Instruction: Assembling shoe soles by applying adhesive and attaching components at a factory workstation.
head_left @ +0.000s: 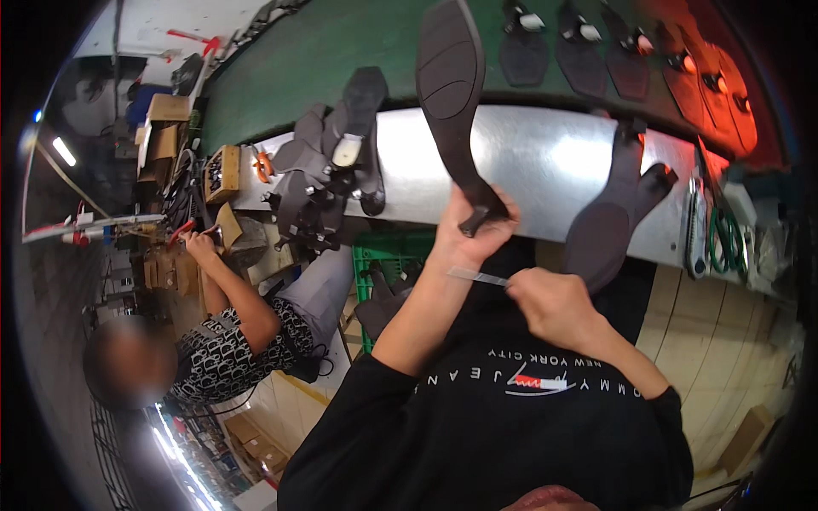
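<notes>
My left hand [479, 228] is closed round the heel end of a dark shoe sole [450, 81], which stands up with its broad toe part pointing away and its tread side showing. In my right hand [552, 311], closed in a fist, is a thin, flat metal blade [479, 276]. It points left, near my left wrist and apart from the sole. To the right, two more dark soles [603, 228] with heels lie on the metal ledge [537, 162], overhanging its near edge.
A green belt [298, 64] carries a row of soles [582, 55], red-lit at right. Left lie piled soles [302, 200], orange pliers [263, 165] and a wooden box [223, 173]. Green-handled scissors [726, 243] hang right. A green crate [365, 264] stands below. A co-worker [230, 353] works at left.
</notes>
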`<state>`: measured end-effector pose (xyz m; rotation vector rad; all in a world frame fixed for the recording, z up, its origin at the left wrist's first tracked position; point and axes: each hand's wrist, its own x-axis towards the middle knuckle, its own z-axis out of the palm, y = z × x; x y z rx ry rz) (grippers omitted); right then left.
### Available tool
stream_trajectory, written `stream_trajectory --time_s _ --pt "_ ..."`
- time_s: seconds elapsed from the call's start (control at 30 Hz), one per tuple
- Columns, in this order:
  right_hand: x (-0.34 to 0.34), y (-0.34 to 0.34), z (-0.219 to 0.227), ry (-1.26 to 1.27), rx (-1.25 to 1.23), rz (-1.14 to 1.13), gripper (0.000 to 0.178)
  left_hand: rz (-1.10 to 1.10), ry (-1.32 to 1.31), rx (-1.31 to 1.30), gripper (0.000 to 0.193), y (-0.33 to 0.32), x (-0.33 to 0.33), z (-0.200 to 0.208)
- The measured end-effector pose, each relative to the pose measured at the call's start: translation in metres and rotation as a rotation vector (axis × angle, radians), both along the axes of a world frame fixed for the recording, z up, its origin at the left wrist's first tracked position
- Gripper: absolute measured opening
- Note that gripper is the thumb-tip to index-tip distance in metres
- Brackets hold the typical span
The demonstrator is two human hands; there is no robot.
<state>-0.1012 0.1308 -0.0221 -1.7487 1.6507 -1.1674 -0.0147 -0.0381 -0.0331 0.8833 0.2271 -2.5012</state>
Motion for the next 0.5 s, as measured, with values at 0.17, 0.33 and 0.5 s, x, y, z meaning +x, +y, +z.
stream_trajectory --time_s 0.17,0.33,0.5 --pt "-0.049 -0.007 0.021 -0.165 0.112 -0.356 0.014 0.202 -0.235 -0.544 0.042 -0.087 0.071 0.036" --pt "-0.075 0.002 0.014 -0.184 0.275 -0.411 0.012 0.381 -0.963 -0.981 0.024 -0.159 0.163 0.059" --pt "-0.100 -0.007 0.011 -0.030 -0.013 -0.566 0.025 0.644 -1.390 -1.535 0.044 -0.166 0.164 0.067"
